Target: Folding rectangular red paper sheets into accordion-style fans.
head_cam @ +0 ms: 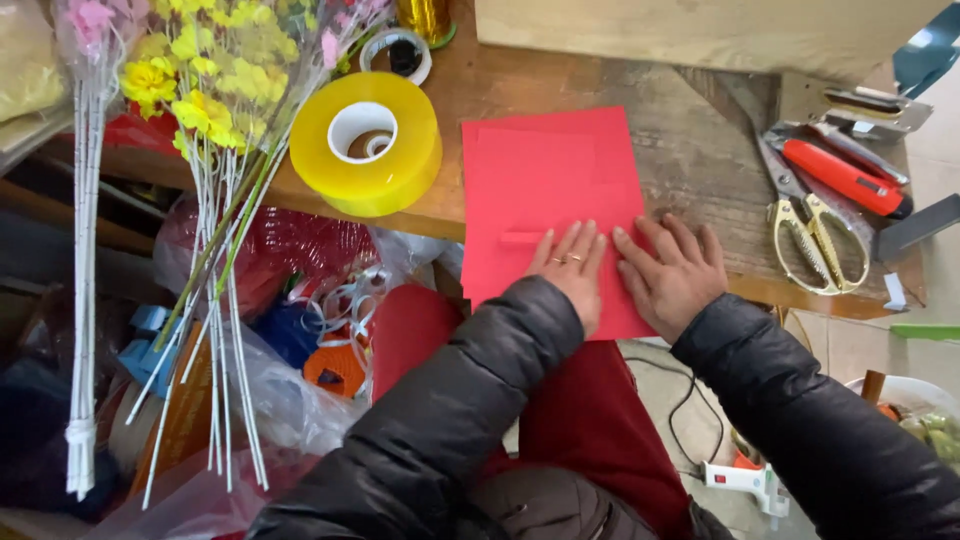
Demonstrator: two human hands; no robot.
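Both hands, left hand (573, 266) and right hand (672, 270), press flat with open grip on red paper (545, 185) at the desk (690, 150) edge; scissors (815, 235) lie near.

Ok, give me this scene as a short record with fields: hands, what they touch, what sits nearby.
left hand: left hand flat on red paper
right hand: right hand flat on the paper's right edge, beside the left
surface: worn wooden table
left of paper: yellow tape roll, artificial yellow flowers
right of paper: gold-handled scissors, red utility knife
below table: white glue gun
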